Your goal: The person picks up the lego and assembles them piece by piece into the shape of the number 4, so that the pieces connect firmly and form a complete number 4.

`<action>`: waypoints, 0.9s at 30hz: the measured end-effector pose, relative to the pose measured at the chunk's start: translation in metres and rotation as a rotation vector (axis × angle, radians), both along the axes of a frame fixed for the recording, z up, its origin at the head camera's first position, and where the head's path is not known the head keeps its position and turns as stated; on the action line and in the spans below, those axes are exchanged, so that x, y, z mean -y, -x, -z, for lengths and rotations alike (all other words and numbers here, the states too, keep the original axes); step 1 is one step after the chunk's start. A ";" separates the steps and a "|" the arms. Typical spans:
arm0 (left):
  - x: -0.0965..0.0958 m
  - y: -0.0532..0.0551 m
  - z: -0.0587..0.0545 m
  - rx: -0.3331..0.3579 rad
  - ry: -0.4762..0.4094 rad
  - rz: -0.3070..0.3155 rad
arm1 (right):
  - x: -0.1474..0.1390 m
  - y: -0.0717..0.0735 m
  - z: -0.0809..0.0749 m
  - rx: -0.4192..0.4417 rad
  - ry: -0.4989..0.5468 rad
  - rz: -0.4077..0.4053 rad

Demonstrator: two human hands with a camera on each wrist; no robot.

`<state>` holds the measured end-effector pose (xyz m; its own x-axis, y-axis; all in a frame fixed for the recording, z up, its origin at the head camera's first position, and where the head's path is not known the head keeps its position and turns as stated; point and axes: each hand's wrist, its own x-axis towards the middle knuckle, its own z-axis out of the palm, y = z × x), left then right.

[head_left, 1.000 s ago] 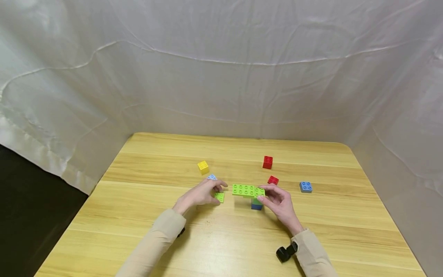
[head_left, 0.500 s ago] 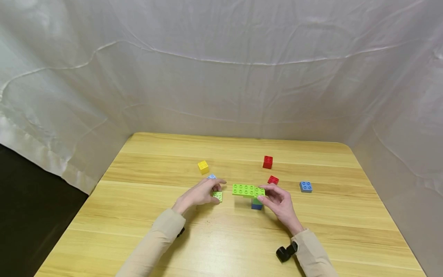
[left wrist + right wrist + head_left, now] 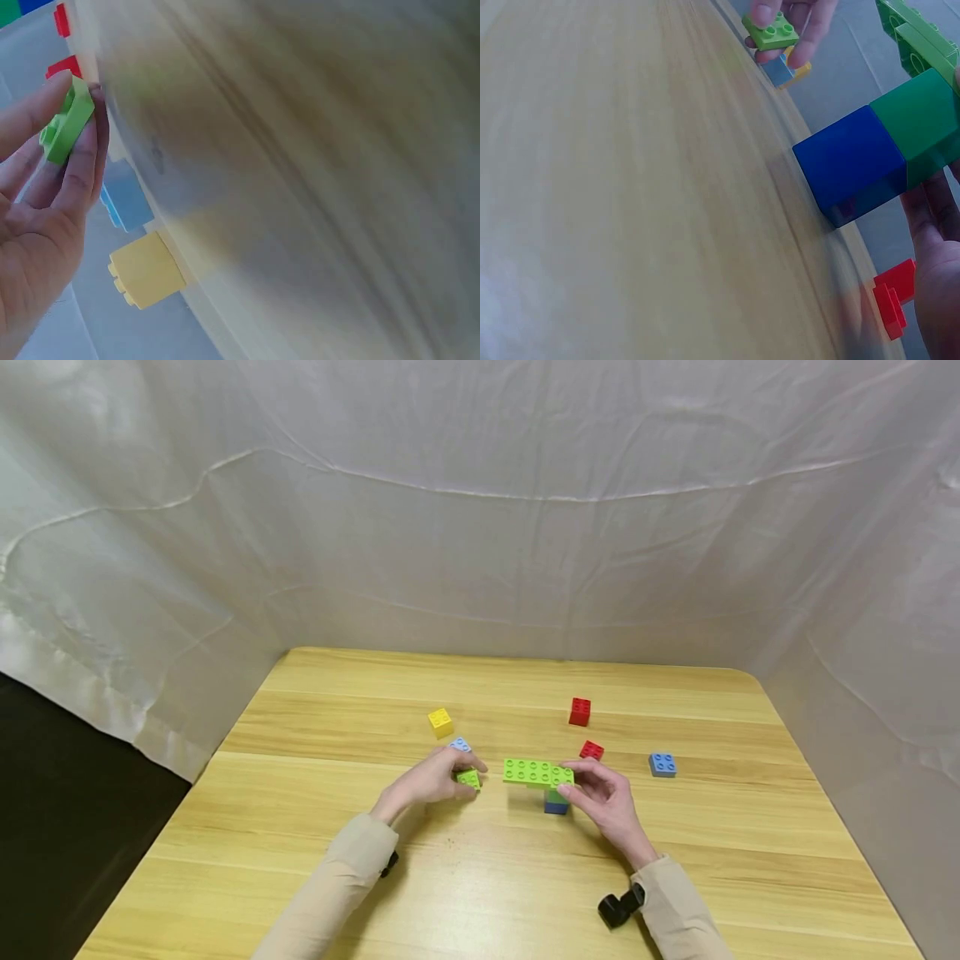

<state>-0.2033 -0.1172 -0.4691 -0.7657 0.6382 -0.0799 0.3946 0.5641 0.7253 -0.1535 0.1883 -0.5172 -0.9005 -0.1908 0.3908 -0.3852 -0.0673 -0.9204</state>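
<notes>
My left hand point(image 3: 431, 779) pinches a small flat lime-green 2x2 building brick point(image 3: 69, 124) between thumb and fingers, slightly tilted and just above the table. To its right, my right hand point(image 3: 611, 802) grips the upper right end of a brick stack. At the bottom of that stack a dark blue brick point(image 3: 851, 161) appears to rest on the tabletop, with a green brick point(image 3: 919, 112) on it. Long lime-green bricks point(image 3: 528, 772) cap the stack and overhang to the left. Right-hand fingertips partly cover the stack's right end.
Beyond the left hand lie a light blue brick point(image 3: 460, 744) and a yellow brick point(image 3: 440, 722). A taller red brick point(image 3: 580, 711) and a flatter red brick point(image 3: 592, 750) lie behind the stack. Farther right is a blue brick point(image 3: 663, 765). Pale curtains point(image 3: 525, 568) surround the wooden table point(image 3: 480, 893).
The left hand has drawn the small lime-green brick slightly left and lifted and tilted it. The right hand and the stack have stayed in place.
</notes>
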 end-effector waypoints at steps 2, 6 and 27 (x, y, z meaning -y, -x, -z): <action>0.000 0.000 -0.001 0.012 -0.017 0.013 | 0.000 0.000 0.001 -0.010 0.008 0.000; 0.000 0.000 -0.001 0.021 -0.055 0.017 | 0.000 0.000 0.001 -0.011 0.012 0.005; -0.024 0.002 -0.015 0.637 -0.431 0.057 | 0.001 0.000 0.001 -0.011 0.019 0.006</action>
<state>-0.2051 -0.0936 -0.4544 -0.6201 0.7500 -0.2301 -0.1530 0.1720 0.9731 -0.1532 0.1877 -0.5179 -0.8974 -0.1775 0.4039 -0.3954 -0.0822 -0.9148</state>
